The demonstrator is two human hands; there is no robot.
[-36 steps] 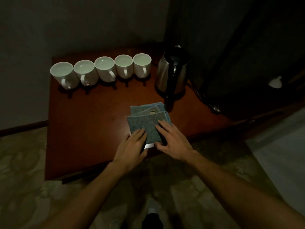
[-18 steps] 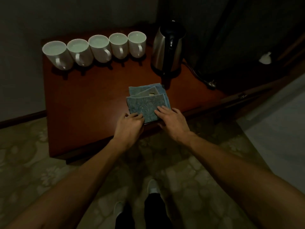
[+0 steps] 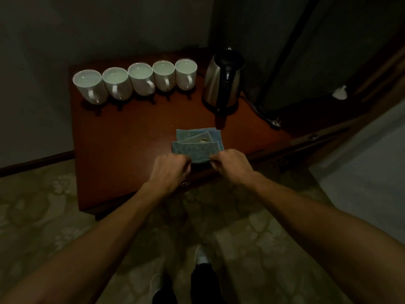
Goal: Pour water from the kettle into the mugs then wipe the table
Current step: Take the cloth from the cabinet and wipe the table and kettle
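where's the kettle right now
In the head view the kettle stands upright at the far right of the table, just right of the row of mugs and beyond the folded cloth.

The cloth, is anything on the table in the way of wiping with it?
Not nearby. Both the left hand and right hand already grip the cloth. The table around it is bare wood; the mugs and kettle stand along the far edge.

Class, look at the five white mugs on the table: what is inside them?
Each of the five white mugs holds pale liquid, presumably water, near the rim. The mug bottoms under the liquid cannot be made out in this dim light.
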